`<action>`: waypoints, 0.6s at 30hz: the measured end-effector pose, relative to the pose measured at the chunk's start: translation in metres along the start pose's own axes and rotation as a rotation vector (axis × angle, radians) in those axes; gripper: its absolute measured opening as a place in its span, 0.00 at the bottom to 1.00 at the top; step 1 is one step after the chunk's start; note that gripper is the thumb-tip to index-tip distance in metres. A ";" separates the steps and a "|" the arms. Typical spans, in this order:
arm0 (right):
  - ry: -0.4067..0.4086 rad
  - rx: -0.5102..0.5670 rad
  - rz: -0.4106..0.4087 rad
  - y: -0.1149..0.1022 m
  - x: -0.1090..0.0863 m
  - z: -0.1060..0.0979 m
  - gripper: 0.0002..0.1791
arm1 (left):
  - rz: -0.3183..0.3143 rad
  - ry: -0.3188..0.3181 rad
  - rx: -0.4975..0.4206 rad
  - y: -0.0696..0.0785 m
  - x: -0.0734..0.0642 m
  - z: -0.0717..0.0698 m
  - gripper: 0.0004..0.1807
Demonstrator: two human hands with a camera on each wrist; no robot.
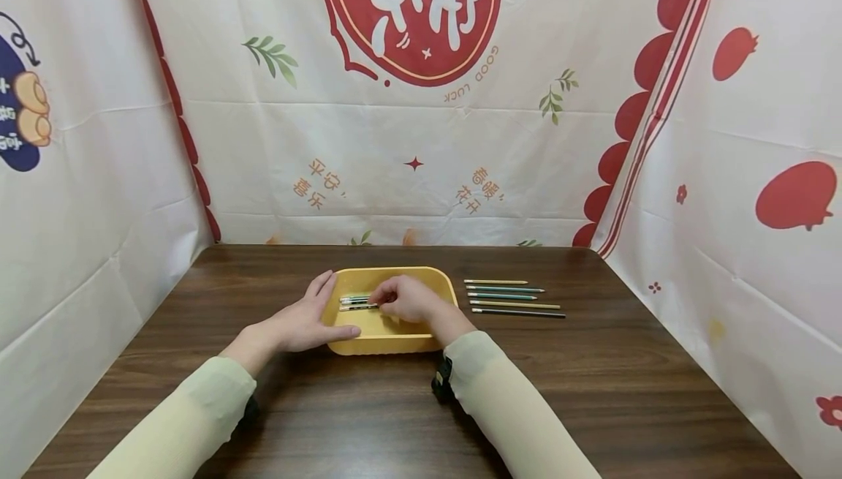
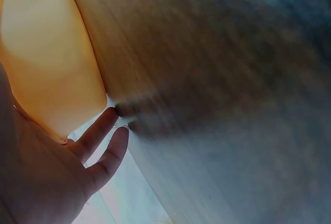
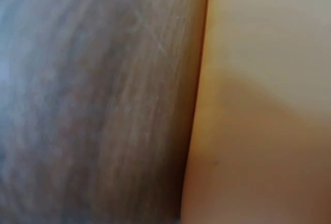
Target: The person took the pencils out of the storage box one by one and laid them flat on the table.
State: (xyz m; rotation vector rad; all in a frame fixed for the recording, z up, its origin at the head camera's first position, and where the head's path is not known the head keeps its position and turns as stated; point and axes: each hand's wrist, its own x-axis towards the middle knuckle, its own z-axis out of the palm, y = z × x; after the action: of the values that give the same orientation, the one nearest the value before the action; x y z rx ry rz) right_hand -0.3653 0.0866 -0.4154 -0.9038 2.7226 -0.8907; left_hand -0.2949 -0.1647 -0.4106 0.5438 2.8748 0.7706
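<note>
A yellow plastic bin (image 1: pixel 388 346) stands on the table in the head view. Inside it, at the left, lie a few pencils (image 1: pixel 355 299) side by side, their eraser ends to the left. My right hand (image 1: pixel 409 299) reaches in over the front rim and pinches a dark pencil (image 1: pixel 362 307), whose far end is hidden under the fingers. With fingers spread, my left hand (image 1: pixel 299 324) rests against the bin's left side, the thumb along the front corner. The left wrist view shows that hand (image 2: pixel 46 167) touching the bin's wall (image 2: pixel 57 53). In the right wrist view only the bin's outer wall (image 3: pixel 264 105) and the tabletop appear.
Several pencils (image 1: pixel 506 303) in yellow, green and dark colours lie in a row on the brown wooden table (image 1: pixel 368 420), right of the bin. A printed white cloth (image 1: pixel 395 128) hangs behind the table and along both sides.
</note>
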 end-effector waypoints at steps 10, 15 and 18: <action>0.028 -0.022 0.016 0.001 0.002 0.001 0.13 | -0.002 -0.002 0.003 -0.002 0.000 0.000 0.70; 0.007 -0.033 0.003 -0.001 0.001 0.000 0.13 | 0.002 -0.002 -0.001 -0.001 0.000 -0.001 0.70; -0.003 -0.055 -0.009 -0.002 0.000 0.000 0.13 | 0.002 -0.002 -0.004 0.000 0.000 -0.001 0.70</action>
State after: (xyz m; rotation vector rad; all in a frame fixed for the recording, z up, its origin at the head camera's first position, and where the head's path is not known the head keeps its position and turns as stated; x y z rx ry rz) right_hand -0.3641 0.0850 -0.4143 -0.9272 2.7556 -0.8184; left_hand -0.2947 -0.1654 -0.4101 0.5468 2.8703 0.7755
